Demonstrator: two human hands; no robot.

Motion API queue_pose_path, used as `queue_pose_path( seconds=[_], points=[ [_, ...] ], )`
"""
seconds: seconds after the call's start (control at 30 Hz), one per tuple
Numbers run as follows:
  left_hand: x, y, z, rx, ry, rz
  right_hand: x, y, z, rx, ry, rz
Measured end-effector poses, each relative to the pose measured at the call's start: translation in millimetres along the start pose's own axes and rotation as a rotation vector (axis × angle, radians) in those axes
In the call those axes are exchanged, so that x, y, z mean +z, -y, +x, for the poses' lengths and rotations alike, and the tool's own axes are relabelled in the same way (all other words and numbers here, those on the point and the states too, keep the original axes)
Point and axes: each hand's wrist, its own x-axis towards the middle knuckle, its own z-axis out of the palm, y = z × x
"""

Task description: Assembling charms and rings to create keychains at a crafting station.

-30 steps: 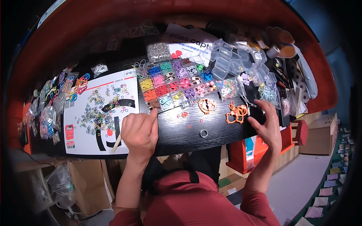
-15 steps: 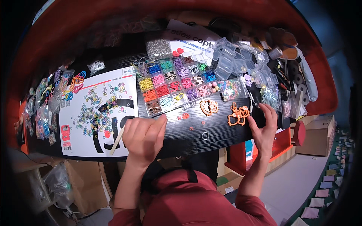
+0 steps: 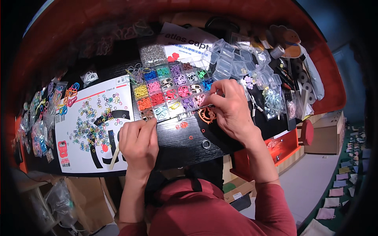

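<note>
A clear compartment box (image 3: 136, 105) sits mid-table, its cells filled with small coloured plastic clips. My left hand (image 3: 138, 143) is closed, thumb and fingertips pinched at the box's near left corner. At the near right corner my right hand (image 3: 232, 110) bends over the box, its fingers curled on the edge. Just left of my right hand lies an orange cat-head-shaped outline piece (image 3: 205, 115), partly covered by that hand. Small red rings (image 3: 182, 125) and a clear ring (image 3: 206, 144) lie on the black table nearer to me.
Left, a white sheet (image 3: 75, 161) bears many tiny coloured rings; a pale flat stick (image 3: 115, 157) lies beside my left hand. Bagged clips (image 3: 39, 131) fill the far left. Empty clear boxes (image 3: 224, 69), a bag of beads (image 3: 272, 104) and a white-and-dark tool (image 3: 254, 103) stand right.
My right hand has moved left from beside a second orange piece onto the box's edge, now hiding that piece. My left fingers have come onto the near left corner. The whole view has shifted.
</note>
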Motion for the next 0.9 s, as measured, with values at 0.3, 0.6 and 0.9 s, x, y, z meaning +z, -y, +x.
queue_pose_path(
  seconds=[0.3, 0.6, 0.9],
  points=[
    [1, 3, 0, -0.045, 0.016, -0.012, 2, -9, -2, 0.023, 0.019, -0.024],
    [1, 2, 1, -0.065, 0.006, -0.038, 7, -17, -2, 0.058, -0.090, 0.050],
    [2, 3, 1, -0.079, -0.002, -0.094, 8, -7, 34, -0.059, 0.109, -0.055]
  ],
)
